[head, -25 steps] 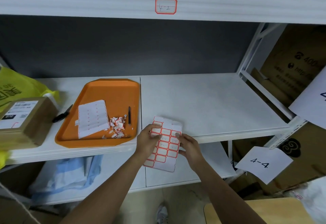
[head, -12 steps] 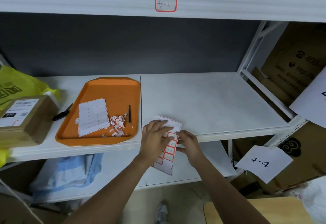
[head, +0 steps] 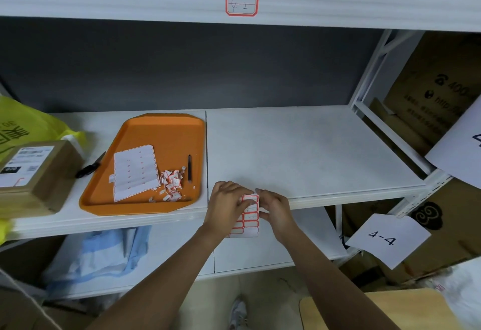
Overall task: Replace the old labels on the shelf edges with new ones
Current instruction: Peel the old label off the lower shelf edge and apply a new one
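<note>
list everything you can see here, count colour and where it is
shelf-edge label: 1, red-bordered white, upper shelf's front edge
tray: 1, orange, middle shelf, left
backing sheet: 1, white, on tray
label scraps: pile, red-white, on tray
pen: 1, black, on tray, right side
parcel box: 1, brown, middle shelf, far left
4-4 sign: 1, white, lower right
cloth: 1, pale blue, lower shelf
label sheet: 1, red-bordered white, at middle shelf's front edge
left-hand grip: 1, bare, holds label sheet
right-hand grip: 1, bare, pinches label sheet
</note>
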### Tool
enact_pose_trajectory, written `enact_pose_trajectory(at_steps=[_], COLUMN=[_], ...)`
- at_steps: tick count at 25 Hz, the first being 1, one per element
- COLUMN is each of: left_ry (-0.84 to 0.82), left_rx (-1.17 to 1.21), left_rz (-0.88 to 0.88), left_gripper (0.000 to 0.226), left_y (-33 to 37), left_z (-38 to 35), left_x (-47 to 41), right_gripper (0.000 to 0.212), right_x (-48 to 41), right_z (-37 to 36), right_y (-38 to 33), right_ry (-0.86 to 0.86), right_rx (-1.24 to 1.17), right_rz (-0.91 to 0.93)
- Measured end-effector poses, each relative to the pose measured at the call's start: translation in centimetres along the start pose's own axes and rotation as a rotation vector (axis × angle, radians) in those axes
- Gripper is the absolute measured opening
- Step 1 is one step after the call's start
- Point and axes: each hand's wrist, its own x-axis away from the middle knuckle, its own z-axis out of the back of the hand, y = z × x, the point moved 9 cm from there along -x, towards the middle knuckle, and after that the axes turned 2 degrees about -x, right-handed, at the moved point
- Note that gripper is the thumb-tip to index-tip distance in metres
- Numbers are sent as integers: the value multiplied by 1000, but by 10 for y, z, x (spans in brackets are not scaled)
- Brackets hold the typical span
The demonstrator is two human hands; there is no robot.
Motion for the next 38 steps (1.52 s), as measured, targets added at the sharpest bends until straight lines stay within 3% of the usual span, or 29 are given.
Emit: enact_pose_trajectory(at_steps=[12, 20, 25, 29, 33, 38], left_ry=[188, 302, 325, 342, 293, 295], left_rx=[-152, -182, -242, -191, -133, -71], left_rz=[-169, -128, -172, -205, -214, -118], left_gripper=[23, 33, 7, 9, 25, 13], left_y=[17, 21, 26, 26, 21, 7], left_z=[21, 33, 38, 38, 34, 40], left_x=[4, 7, 6, 8, 9, 10], right_gripper=[15, 34, 27, 25, 25, 34], right_x=[-7, -11, -20, -33, -43, -59], right_z=[-4, -3, -5, -4, -1, 14], right_y=[-5, -11, -14, -6, -10, -13], right_ry=[73, 198, 215, 141, 121, 189], right_rx=[-37, 177, 242, 268, 318, 381], right_rz=[-51, 56, 45, -30, -14, -22])
